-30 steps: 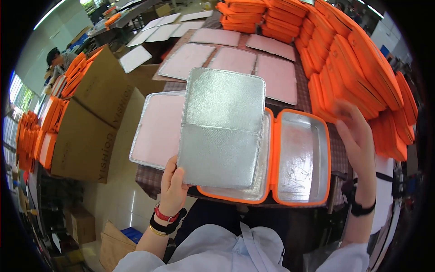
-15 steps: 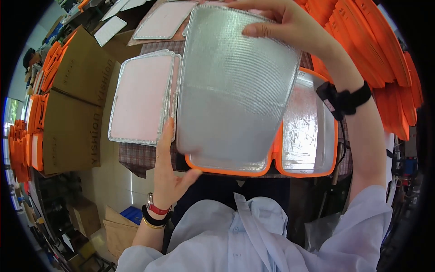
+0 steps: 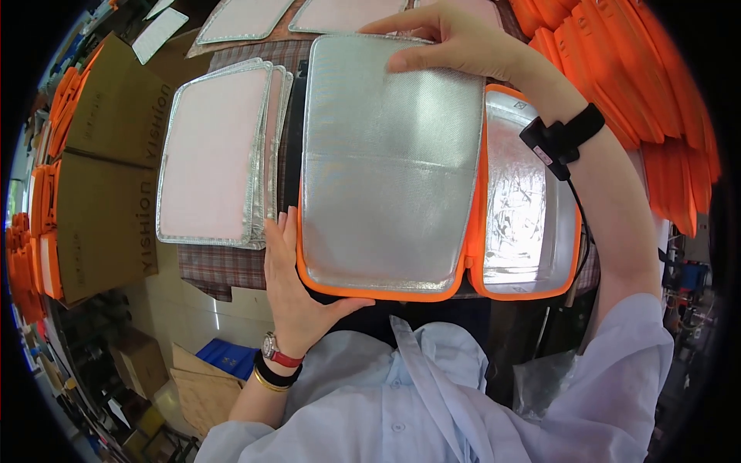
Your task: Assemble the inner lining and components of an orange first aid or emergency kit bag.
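- A silver quilted-foil panel (image 3: 390,177) is held at its upper edge by the right hand (image 3: 482,45), the thumb being laid on the foil face and the other fingers hooked over the far edge, so a narrow grip is shown.
- The left half of an open orange-rimmed case (image 3: 382,295) is covered by the panel, whose lower edge is framed by the rim (whether it is fully seated cannot be told).
- The lower left corner of that case is touched by the left hand (image 3: 299,289); its thumb is stretched along the near edge and its fingers are set up the left side, spread wide.
- The foil-lined right half of the case is left uncovered, beside the orange hinge side.
- To the left, a stack of pink panels with silver binding (image 3: 216,158) is laid on the surface (image 3: 208,268), which is covered with checked cloth.
- Orange cases (image 3: 617,85) are piled at the right.
- A black strapped device (image 3: 552,147) is worn on the right wrist, and a red-strapped wristwatch (image 3: 282,355) on the left.
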`<move>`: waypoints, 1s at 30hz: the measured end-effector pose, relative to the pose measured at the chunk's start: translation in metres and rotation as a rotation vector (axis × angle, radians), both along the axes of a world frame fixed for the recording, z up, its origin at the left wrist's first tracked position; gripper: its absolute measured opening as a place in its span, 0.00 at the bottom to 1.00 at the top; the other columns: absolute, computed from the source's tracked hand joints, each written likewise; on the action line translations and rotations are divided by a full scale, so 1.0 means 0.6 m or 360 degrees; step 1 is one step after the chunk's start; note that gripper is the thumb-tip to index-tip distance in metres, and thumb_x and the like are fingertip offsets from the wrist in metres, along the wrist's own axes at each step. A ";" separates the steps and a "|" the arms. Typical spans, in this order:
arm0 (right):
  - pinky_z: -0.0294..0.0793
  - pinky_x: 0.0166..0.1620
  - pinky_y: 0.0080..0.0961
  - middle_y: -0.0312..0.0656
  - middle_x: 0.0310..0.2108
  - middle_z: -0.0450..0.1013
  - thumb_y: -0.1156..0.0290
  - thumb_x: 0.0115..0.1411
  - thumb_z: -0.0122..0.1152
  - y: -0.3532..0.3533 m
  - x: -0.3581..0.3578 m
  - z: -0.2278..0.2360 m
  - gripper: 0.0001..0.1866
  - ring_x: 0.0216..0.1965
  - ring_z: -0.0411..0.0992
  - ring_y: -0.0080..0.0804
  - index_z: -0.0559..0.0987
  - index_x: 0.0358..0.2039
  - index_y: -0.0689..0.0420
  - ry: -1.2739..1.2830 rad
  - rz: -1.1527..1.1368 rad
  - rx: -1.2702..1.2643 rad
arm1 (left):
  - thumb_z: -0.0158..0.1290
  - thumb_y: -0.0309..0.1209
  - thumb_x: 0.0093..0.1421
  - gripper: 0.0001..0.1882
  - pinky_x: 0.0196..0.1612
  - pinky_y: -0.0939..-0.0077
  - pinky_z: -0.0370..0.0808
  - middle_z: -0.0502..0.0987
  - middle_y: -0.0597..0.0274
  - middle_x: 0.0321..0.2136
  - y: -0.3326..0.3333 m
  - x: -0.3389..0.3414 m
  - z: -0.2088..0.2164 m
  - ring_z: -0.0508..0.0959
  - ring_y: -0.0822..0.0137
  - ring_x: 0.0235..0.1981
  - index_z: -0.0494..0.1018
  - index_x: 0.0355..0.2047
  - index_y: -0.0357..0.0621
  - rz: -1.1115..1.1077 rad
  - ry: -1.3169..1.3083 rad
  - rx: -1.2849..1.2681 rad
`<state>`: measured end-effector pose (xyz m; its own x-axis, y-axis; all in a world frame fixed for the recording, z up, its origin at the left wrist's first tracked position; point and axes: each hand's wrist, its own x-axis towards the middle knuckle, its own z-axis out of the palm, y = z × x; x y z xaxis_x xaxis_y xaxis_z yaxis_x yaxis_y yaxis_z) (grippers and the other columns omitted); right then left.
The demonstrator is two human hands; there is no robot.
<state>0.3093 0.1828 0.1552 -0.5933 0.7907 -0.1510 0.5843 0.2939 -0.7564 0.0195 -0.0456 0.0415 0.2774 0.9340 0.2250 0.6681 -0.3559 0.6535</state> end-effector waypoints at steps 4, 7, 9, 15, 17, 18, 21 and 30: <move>0.66 0.62 0.30 0.48 0.59 0.73 0.59 0.60 0.69 -0.001 -0.007 -0.010 0.34 0.58 0.70 0.36 0.71 0.64 0.55 -0.0060 0.0031 -0.0134 | 0.74 0.57 0.35 0.78 0.69 0.48 0.52 0.54 0.37 0.69 0.000 0.001 -0.007 0.55 0.41 0.70 0.35 0.71 0.30 0.0001 0.0010 0.0025; 0.66 0.62 0.31 0.48 0.59 0.73 0.58 0.60 0.69 -0.005 -0.003 -0.017 0.34 0.58 0.70 0.35 0.71 0.63 0.56 0.0000 0.0055 0.0025 | 0.74 0.58 0.36 0.75 0.69 0.47 0.51 0.54 0.39 0.69 -0.002 0.001 -0.003 0.54 0.40 0.70 0.40 0.71 0.29 0.0000 0.0076 0.0030; 0.66 0.62 0.31 0.48 0.59 0.73 0.58 0.60 0.69 -0.010 -0.002 -0.007 0.34 0.58 0.71 0.36 0.72 0.63 0.57 0.0009 0.0089 0.0057 | 0.74 0.57 0.36 0.73 0.69 0.47 0.51 0.54 0.39 0.69 -0.003 0.001 -0.003 0.53 0.39 0.70 0.43 0.70 0.29 -0.0003 0.0165 0.0033; 0.68 0.60 0.30 0.48 0.57 0.75 0.60 0.58 0.71 0.010 -0.008 -0.034 0.34 0.56 0.72 0.36 0.72 0.62 0.57 0.0165 0.0133 0.0104 | 0.73 0.59 0.36 0.71 0.69 0.45 0.50 0.54 0.39 0.69 -0.003 -0.001 -0.012 0.52 0.38 0.70 0.47 0.69 0.30 -0.0001 0.0088 0.0039; 0.69 0.61 0.29 0.48 0.57 0.74 0.60 0.57 0.72 0.013 -0.011 -0.036 0.35 0.56 0.72 0.36 0.73 0.62 0.58 0.0153 0.0160 0.0028 | 0.72 0.61 0.37 0.71 0.69 0.46 0.50 0.54 0.38 0.69 -0.003 -0.001 -0.014 0.52 0.38 0.70 0.47 0.69 0.30 -0.0011 0.0129 0.0059; 0.68 0.61 0.30 0.48 0.58 0.74 0.60 0.56 0.73 0.015 -0.011 -0.037 0.36 0.57 0.72 0.36 0.72 0.63 0.58 0.0087 0.0115 -0.0051 | 0.72 0.61 0.37 0.71 0.69 0.46 0.50 0.54 0.38 0.69 -0.002 -0.001 -0.011 0.52 0.38 0.70 0.47 0.69 0.30 -0.0010 0.0130 0.0067; 0.73 0.54 0.25 0.44 0.51 0.77 0.60 0.58 0.71 0.007 -0.006 -0.057 0.32 0.49 0.75 0.29 0.74 0.62 0.54 -0.0023 0.0110 0.0091 | 0.70 0.61 0.40 0.72 0.70 0.52 0.52 0.52 0.41 0.70 -0.003 0.001 -0.003 0.55 0.44 0.70 0.43 0.71 0.30 -0.0032 0.0217 0.0059; 0.72 0.56 0.24 0.40 0.52 0.77 0.61 0.56 0.73 -0.016 0.009 -0.098 0.34 0.51 0.74 0.27 0.74 0.62 0.54 0.0117 0.0066 0.0216 | 0.66 0.67 0.41 0.70 0.68 0.45 0.54 0.57 0.35 0.67 -0.002 -0.002 -0.017 0.60 0.39 0.67 0.48 0.68 0.26 0.0040 0.0125 0.0134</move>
<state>0.3146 0.1730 0.0964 -0.6314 0.7755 0.0004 0.5142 0.4191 -0.7483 0.0184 -0.0468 0.0315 0.2743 0.9195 0.2814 0.7255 -0.3900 0.5671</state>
